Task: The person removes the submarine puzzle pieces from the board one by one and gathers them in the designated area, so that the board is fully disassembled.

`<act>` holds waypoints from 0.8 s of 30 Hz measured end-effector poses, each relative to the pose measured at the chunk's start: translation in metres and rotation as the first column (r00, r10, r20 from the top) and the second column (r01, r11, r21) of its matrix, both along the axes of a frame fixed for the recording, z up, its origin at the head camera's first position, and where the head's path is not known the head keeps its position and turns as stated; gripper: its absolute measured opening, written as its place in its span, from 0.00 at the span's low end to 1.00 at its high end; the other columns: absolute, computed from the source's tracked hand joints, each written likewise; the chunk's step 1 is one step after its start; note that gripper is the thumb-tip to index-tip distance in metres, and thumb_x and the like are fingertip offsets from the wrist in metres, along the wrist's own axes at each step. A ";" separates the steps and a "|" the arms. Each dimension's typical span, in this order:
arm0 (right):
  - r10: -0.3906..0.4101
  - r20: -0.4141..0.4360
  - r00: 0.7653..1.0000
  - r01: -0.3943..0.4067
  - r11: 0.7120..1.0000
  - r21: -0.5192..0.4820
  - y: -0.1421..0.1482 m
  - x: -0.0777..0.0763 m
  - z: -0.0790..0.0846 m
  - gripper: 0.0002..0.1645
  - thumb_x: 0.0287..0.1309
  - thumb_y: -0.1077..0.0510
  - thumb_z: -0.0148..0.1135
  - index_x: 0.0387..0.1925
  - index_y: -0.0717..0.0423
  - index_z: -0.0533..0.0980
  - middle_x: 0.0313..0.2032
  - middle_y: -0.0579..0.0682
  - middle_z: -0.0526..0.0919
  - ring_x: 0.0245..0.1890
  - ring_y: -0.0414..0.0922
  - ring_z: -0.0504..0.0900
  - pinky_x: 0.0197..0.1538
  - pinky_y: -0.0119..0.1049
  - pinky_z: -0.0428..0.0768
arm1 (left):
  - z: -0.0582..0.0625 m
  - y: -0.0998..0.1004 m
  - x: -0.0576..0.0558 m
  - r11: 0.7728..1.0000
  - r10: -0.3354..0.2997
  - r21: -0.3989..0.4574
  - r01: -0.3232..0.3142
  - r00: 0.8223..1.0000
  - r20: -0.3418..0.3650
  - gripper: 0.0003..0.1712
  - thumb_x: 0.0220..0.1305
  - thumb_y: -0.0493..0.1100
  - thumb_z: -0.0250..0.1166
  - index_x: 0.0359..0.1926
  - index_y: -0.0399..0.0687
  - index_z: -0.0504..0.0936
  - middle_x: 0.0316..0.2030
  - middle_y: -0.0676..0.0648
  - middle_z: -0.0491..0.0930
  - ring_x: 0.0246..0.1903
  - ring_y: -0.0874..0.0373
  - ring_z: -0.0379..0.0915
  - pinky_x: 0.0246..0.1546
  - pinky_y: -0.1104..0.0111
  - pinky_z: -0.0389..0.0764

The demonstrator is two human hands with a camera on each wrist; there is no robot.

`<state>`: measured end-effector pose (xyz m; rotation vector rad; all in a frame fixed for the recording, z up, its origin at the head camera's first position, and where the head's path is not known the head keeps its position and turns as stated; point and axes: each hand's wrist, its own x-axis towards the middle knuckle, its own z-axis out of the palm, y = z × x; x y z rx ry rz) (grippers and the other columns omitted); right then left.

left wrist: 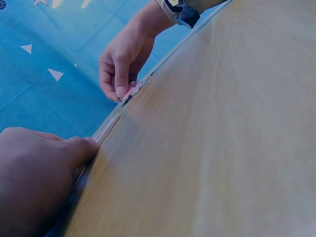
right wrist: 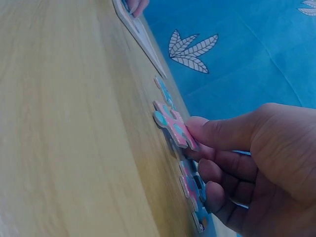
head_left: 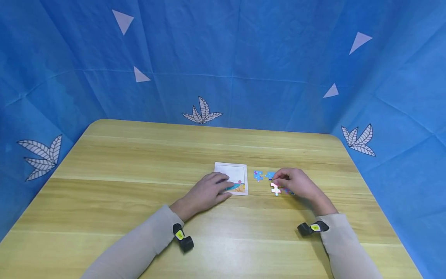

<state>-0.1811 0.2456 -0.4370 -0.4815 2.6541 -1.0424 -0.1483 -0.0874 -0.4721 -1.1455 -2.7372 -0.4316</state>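
Note:
My right hand [head_left: 300, 185] pinches a pink jigsaw piece [right wrist: 174, 126] with pale blue-green patches between thumb and fingers, just over the table. In the head view a blue jigsaw piece [head_left: 258, 175] lies left of that hand, and a second blue piece [head_left: 270, 175] is close by its fingertips. More jigsaw pieces [right wrist: 190, 185] lie under the hand, partly covered by it. Fairly straight fingers of my left hand [head_left: 208, 192] rest on a square white puzzle tray [head_left: 231, 171]. Fitted pieces [head_left: 240, 188] in teal and orange fill its lower part, partly hidden by the fingers.
Both hands work over a wooden table [head_left: 146, 155] with rounded far corners. Behind it and along its sides hangs a blue cloth [head_left: 195, 46] printed with white triangles and leaves. Each wrist carries a black strapped camera, the left one [head_left: 182, 238] close over the tabletop.

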 end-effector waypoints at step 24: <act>-0.025 -0.023 0.999 0.026 0.998 0.056 -0.002 0.001 0.002 0.04 0.65 0.59 0.62 0.38 0.53 0.82 0.26 0.46 0.80 0.19 0.43 0.73 0.21 0.33 0.73 | 0.000 0.000 0.000 1.000 -0.006 0.006 0.006 1.000 -0.017 0.23 0.70 0.57 0.58 0.61 0.54 0.80 0.58 0.48 0.75 0.61 0.52 0.67 0.65 0.59 0.66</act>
